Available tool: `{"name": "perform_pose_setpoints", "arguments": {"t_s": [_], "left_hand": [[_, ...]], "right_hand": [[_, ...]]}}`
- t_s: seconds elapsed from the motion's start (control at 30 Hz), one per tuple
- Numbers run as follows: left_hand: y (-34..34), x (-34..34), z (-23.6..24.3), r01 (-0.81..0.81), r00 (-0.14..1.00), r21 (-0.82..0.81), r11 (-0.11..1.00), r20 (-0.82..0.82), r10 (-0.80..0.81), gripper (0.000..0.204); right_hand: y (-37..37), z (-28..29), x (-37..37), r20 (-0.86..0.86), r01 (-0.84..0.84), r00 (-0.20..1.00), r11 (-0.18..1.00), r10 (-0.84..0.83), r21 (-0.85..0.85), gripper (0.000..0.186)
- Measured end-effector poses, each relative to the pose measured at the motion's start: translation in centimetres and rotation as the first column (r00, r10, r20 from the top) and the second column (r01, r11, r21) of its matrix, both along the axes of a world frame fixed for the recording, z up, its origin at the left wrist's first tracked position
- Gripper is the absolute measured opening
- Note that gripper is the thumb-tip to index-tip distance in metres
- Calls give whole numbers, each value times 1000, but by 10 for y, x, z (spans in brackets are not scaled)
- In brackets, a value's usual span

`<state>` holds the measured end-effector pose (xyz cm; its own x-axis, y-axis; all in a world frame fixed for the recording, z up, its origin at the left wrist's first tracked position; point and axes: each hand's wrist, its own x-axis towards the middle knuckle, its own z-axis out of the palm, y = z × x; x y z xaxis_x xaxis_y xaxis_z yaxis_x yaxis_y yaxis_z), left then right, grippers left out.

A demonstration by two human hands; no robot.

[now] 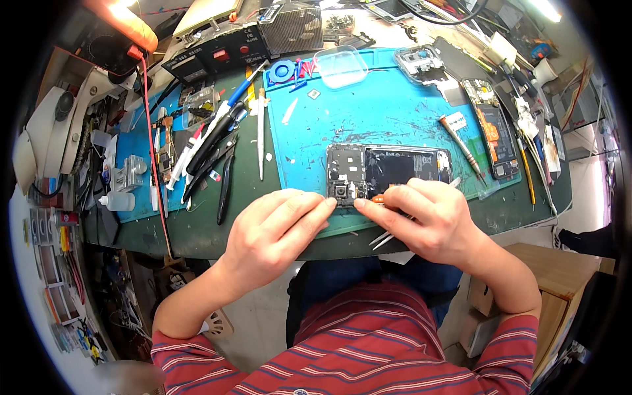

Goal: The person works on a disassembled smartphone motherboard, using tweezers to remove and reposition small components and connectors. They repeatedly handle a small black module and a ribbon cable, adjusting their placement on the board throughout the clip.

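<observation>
An opened smartphone [399, 168] lies sideways at the near edge of the blue mat, its dark battery and inner board exposed. A square camera module [341, 191] sits at its near left corner. My left hand [273, 227] is closed, with the fingertips at that corner of the phone; its thumb is partly hidden. My right hand [431, 214] is curled around tweezers [382, 241], whose tips stick out toward me below the palm. The right index fingertip touches the phone's near edge, just right of the camera module. An orange strip shows beside the right fingers.
The blue mat [395, 118] carries a clear plastic box [341, 67], a second opened phone [492, 131] and a brush-like tool [463, 148]. Pliers [226, 181] and screwdrivers lie left. A black power unit [220, 56] stands at the back. A red cable [153, 131] hangs across the left.
</observation>
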<state>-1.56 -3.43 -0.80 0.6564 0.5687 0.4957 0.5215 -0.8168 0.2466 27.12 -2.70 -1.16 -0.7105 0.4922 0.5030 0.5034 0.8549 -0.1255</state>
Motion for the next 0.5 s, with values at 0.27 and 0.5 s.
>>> {"name": "perform_pose_setpoints", "arguments": {"t_s": [0.27, 0.5], "left_hand": [[3, -8, 2, 73, 995, 1, 997, -68, -73, 41], [-1, -5, 3, 52, 991, 62, 997, -122, -45, 33]], "right_hand": [[1, 4, 0, 37, -7, 999, 1000, 7, 7, 46], [3, 8, 0, 63, -15, 998, 1000, 15, 2, 48]]}}
